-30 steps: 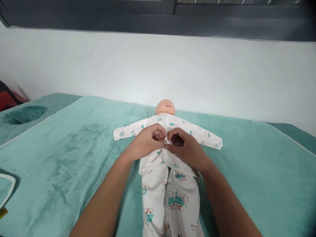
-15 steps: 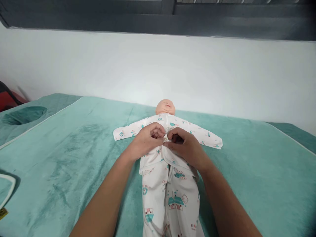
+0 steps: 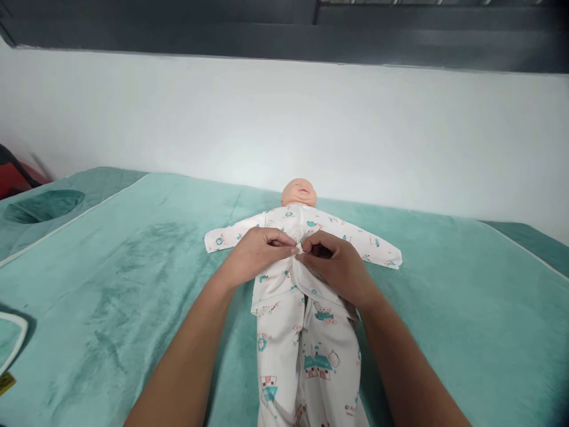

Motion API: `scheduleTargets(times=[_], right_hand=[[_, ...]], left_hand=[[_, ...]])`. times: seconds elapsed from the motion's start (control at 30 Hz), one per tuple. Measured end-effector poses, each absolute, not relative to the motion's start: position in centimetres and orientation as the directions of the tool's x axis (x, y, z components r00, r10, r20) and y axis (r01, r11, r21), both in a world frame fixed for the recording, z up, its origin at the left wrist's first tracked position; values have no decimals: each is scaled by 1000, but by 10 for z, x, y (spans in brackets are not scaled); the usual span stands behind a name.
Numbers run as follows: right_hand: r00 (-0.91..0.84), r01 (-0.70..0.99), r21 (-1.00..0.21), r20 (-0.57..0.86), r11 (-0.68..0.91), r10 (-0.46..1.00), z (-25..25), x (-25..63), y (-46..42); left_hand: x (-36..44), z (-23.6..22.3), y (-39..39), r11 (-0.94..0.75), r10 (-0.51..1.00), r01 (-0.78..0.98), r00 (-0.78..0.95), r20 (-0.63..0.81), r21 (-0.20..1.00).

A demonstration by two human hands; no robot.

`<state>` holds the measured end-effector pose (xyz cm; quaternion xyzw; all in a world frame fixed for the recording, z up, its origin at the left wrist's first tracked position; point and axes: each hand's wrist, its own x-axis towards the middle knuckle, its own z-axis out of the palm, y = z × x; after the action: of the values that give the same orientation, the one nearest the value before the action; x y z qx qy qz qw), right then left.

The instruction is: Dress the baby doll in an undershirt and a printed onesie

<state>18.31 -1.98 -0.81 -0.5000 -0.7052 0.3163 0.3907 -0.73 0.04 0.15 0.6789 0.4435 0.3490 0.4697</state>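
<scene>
A baby doll (image 3: 299, 193) lies on its back, its sleeves spread wide. It is dressed in a white printed shirt (image 3: 278, 283) and matching trousers (image 3: 280, 356). At the middle of the shirt front, my left hand (image 3: 260, 254) pinches the fabric edge between thumb and fingers. From the other side my right hand (image 3: 338, 261) pinches the same front opening, its fingertips almost meeting the left ones. A small pale bit of the shirt shows between them; whether it is a button or a fold I cannot tell.
A green plush cover (image 3: 133, 267) lies under the doll, with a round hole (image 3: 44, 206) at the far left. Behind stands a white wall (image 3: 222, 118) below a dark frame (image 3: 178, 35). A white curved object (image 3: 18, 344) sits at the left edge.
My left hand's fingers have straightened from a curl into a flatter pinch, and the hand sits slightly lower and further left. My right hand has barely moved.
</scene>
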Motion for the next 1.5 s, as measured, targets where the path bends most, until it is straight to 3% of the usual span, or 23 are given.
scheduleTargets(times=[0.43, 0.87, 1.2, 1.5], right_hand=[[-181, 418, -874, 186, 247, 966, -9, 183, -19], [-159, 375, -905, 152, 202, 975, -13, 183, -16], [-277, 364, -895, 159, 256, 948, -7, 190, -18], [-137, 384, -892, 201, 239, 970, -11, 181, -20]], left_hand=[[-2, -2, 0, -260, 921, 295, 363, 143, 919], [-4, 2, -1, -182, 892, 252, 449, 52, 950], [-3, -1, 0, -211, 902, 253, 424, 88, 944], [-4, -4, 2, -172, 892, 119, 440, 103, 978]])
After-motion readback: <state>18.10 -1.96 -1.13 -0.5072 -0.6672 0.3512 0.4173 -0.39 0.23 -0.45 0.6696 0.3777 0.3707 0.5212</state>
